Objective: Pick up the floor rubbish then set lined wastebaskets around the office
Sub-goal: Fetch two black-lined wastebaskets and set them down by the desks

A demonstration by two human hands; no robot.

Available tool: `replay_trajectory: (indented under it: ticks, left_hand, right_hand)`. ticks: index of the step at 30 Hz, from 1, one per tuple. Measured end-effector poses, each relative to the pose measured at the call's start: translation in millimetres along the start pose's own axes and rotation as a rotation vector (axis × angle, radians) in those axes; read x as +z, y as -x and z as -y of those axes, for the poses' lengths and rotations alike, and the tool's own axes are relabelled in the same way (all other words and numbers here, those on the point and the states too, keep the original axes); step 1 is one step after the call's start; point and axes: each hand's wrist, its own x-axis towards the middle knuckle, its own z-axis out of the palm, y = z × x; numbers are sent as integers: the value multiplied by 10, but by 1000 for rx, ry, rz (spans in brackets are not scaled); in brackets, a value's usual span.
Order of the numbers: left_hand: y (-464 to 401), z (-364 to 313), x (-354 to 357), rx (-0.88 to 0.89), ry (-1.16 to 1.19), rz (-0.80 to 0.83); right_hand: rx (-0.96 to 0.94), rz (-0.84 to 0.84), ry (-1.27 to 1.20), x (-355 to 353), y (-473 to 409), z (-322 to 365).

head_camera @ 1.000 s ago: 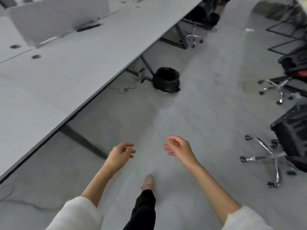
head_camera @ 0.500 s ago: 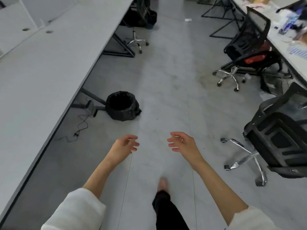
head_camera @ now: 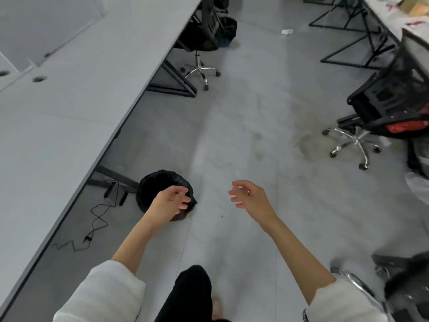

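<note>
A round wastebasket (head_camera: 152, 191) lined with a black bag stands on the grey floor beside the long desk's leg. My left hand (head_camera: 168, 204) hovers in front of its right side, fingers loosely curled and holding nothing. My right hand (head_camera: 250, 196) is held out over bare floor to the right, fingers apart and empty. A white scrap of paper (head_camera: 287, 31) lies on the floor far up the aisle. A second black-lined wastebasket (head_camera: 227, 29) sits by the far chair.
A long grey desk (head_camera: 69, 101) runs along the left, with a cable (head_camera: 95, 219) on the floor under it. Office chairs stand at the far left (head_camera: 202, 43), right (head_camera: 380, 108) and near right (head_camera: 406, 275). A cluttered desk (head_camera: 394, 17) lines the right.
I have walked up the aisle; the lined wastebasket has come from far ahead to just under my left hand. Both hands stay open and empty.
</note>
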Motion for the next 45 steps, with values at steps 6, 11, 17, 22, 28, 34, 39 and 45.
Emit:
replay_trajectory:
  ticks: [6, 11, 17, 22, 28, 34, 39, 45]
  left_hand:
    - [-1410, -647, -132, -13, 72, -6]
    - [-3059, -1625, -448, 32, 82, -37]
    - [-4579, -2694, -618, 30, 56, 2]
    - [-5959, -3460, -688, 27, 49, -23]
    - [-7665, -4717, -814, 72, 82, -82]
    - [-8991, -5743, -1079, 101, 158, -163]
    - [-10561, -6889, -1350, 236, 190, -239]
    - [-12494, -8490, -1701, 417, 138, -287]
  right_hand:
    - [-15, 14, 9, -164, -1492, 604]
    - [-39, -3, 27, -331, -3115, 1542]
    - [-48, -12, 34, -677, -4744, 2434]
    - [-51, 9, 35, -1035, -6275, 2981]
    - [-73, 37, 49, -1557, -8178, 3914]
    - [-105, 62, 98, -1929, -9813, 4879]
    - [-168, 76, 92, -2207, -11461, 5759]
    - [-243, -11, 71, -2745, -13361, 6862]
